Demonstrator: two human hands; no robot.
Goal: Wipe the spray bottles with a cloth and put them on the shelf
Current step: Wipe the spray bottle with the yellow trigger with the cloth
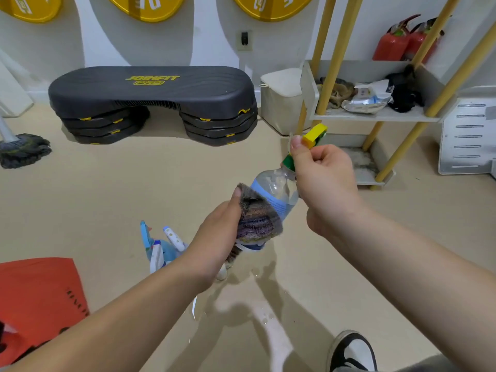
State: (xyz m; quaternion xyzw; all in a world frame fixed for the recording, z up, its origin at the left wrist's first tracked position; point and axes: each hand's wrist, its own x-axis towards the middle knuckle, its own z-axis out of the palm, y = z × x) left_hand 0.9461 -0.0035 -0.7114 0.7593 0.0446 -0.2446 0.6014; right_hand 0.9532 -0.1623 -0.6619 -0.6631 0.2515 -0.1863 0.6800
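- Spray bottle: clear body with a pale blue label and a green collar under a yellow trigger head. It is held in mid-air at centre, tilted with the head up and to the right, well clear of the floor.
- Right hand: fingers curled round the neck and trigger head, thumb pressed against the yellow part.
- Cloth: grey-brown striped towelling, wrapped over the lower part of the bottle.
- Left hand: closed round the cloth, clasping the bottle's base through it, thumb on top.
- Other spray bottles: blue and white, lying together on the floor just left of the left wrist.
- Wet patch: a shiny film with droplets on the beige floor, below the hands.
- Shelf: white trays on slanted yellow poles, far right. The upper tray holds a brown rag, a pack of wipes and a black item.
- Fire extinguishers: two, red, behind the shelf.
- White bin: just left of the shelf.
- Step platform: black, on stacked risers, far centre-left.
- Mop: grey head on the floor, far left.
- Red bag: near left.
- Shoe: black and white, near right.
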